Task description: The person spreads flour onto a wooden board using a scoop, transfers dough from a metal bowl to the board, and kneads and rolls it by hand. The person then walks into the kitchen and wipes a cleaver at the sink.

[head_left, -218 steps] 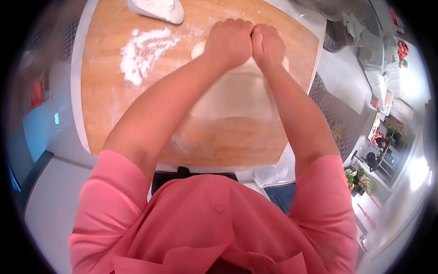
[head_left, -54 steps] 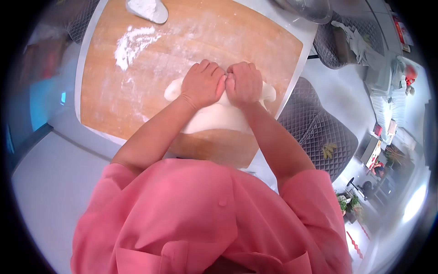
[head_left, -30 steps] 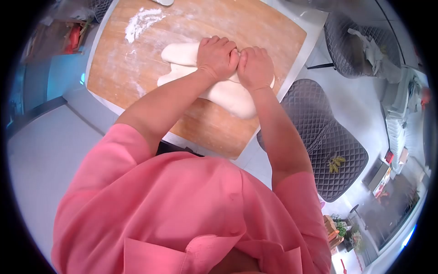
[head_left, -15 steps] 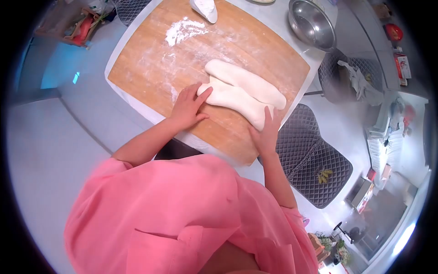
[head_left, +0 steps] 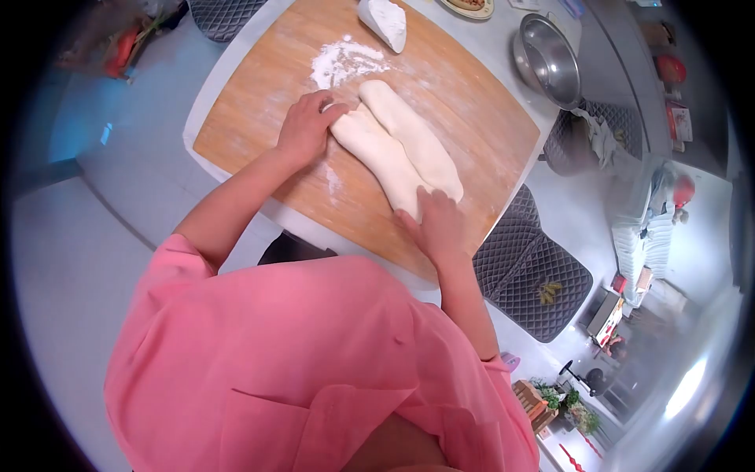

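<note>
A long piece of white dough [head_left: 381, 156], folded into two thick rolls side by side, lies slantwise on the wooden board [head_left: 259, 118]. At its upper left end, my left hand [head_left: 307, 130] has its fingers curled over the tip of the near roll. The lower right end of that same roll is between the thumb and fingers of my right hand [head_left: 436, 224]. Loose flour [head_left: 344, 63] is spread on the board beyond my left hand, and a scoop of flour [head_left: 384, 23] rests at the board's far edge.
A metal bowl [head_left: 548, 61] stands on the white table at the far right, with a plate of food [head_left: 469, 6] at the far edge. Quilted grey chairs [head_left: 535, 271] are beside the table on the right. A white cloth [head_left: 602, 140] hangs over another chair.
My hands were together pressing the dough; they have parted to its two ends. The dough has turned to a steeper slant since half a second ago, its left end moving away from me.
</note>
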